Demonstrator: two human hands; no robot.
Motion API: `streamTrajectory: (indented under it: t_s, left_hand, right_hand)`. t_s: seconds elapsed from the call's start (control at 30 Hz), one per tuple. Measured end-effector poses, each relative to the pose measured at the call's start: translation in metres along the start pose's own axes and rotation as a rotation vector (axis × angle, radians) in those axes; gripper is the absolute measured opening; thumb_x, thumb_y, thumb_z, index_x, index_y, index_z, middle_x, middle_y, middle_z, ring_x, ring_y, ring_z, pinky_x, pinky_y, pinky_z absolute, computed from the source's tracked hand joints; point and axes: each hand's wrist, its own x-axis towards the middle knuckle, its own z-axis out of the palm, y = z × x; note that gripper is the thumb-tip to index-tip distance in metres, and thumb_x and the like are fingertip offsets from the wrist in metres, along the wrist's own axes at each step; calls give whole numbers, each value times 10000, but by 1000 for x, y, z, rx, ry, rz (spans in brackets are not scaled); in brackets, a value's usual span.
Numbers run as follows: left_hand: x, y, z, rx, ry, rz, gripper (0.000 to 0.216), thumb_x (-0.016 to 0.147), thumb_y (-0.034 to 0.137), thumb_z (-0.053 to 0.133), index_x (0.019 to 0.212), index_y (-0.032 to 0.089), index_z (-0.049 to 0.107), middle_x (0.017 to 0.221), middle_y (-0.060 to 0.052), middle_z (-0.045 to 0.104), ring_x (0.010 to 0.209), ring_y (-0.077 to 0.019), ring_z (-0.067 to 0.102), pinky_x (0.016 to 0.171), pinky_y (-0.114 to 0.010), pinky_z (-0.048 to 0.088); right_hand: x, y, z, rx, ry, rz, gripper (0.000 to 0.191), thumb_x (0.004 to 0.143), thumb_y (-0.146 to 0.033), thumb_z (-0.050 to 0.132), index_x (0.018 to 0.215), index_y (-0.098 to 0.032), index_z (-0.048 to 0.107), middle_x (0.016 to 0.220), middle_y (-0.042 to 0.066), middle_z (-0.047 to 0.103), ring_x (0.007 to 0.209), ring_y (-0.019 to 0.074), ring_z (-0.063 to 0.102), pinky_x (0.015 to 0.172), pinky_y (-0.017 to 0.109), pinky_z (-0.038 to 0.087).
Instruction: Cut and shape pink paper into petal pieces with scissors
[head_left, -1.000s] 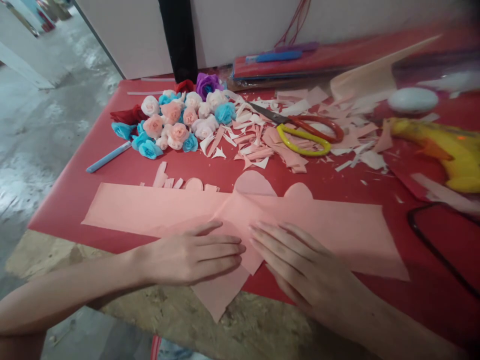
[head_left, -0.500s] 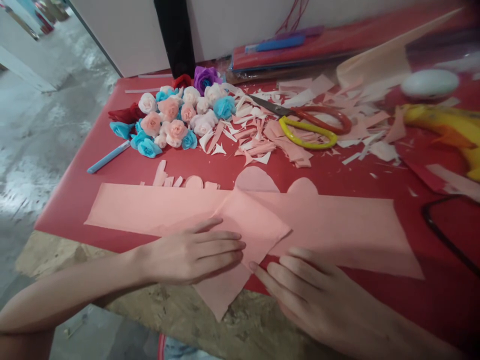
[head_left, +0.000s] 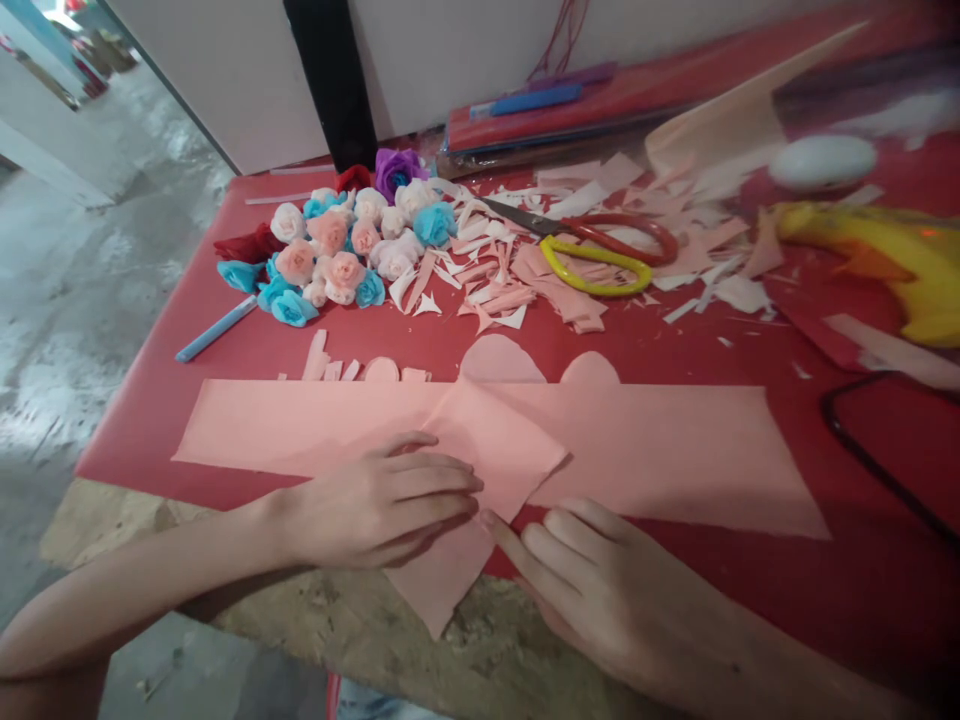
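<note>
My left hand lies palm down, its fingers stretched out over a folded piece of pink crepe paper. The fold makes a slanted flap, and a pointed corner hangs past the table's front edge. Close by, my right hand touches the lower edge of the folded piece with its outstretched index finger; its other fingers are bent and its thumb is hidden. Beneath the folded piece runs a long pink paper strip. Two rounded pink paper pieces, one a larger petal shape, show along the strip's back edge.
Paper roses in several colours cluster at the back left, beside a blue stick-like item. Scissors with red and yellow handles lie on paper scraps. A yellow object and a white oval one are at right on the red tabletop.
The camera view has shifted slightly, so the things at the back appear a little further left. Both hands keep nearly the same place on the folded paper.
</note>
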Motion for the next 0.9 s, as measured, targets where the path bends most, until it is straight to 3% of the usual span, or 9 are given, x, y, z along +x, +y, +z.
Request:
streamTrajectory:
  t_s: [0.2,0.37,0.47,0.6,0.7,0.9]
  left_hand:
    - [22,-7,-1,96,34,29,187,867,153,513,1034,93,573,1042,-94,686,955,-169,625,830,-279,508]
    - [30,-11,8,266,-4,1,245,861,146,483,1087,69,535,1159,-145,633,838,-194,628,738,-323,525]
    - [30,-13,11,299,-6,15,292,870,145,447,1140,55,509,1210,-159,606,1028,-232,593,856,-363,496]
    - [31,-16,12,327,-106,15,401,884,127,347,1265,23,413,1328,-185,505,1285,-248,419,1059,-434,343]
    - [34,-17,10,325,-168,-11,441,882,130,311,1303,7,363,1384,-208,431,1335,-251,348,1088,-436,303]
    - [43,-19,10,265,-237,-98,523,898,220,294,1360,-23,255,1447,-246,302,1370,-286,258,1107,-434,283]
  right_hand:
    - [2,1,2,-37,45,-4,293,822,-50,360,926,-86,631,697,41,533,631,169,396,612,335,270]
    - [3,1,-2,-63,15,18,396,858,-36,267,1041,-65,618,672,29,510,628,170,396,602,324,281]
    - [2,0,-3,-51,5,27,416,866,-35,246,1068,-55,609,702,35,528,637,169,404,595,315,294]
    - [0,0,-2,-28,26,26,403,864,-39,260,1011,-60,635,784,51,580,673,170,439,620,312,327]
    - [1,0,-2,-31,22,24,391,849,-43,294,1055,-53,626,775,50,576,683,176,446,623,314,335]
    - [2,0,-3,-3,-21,13,214,780,-87,451,810,-155,651,775,34,575,677,177,416,611,319,307]
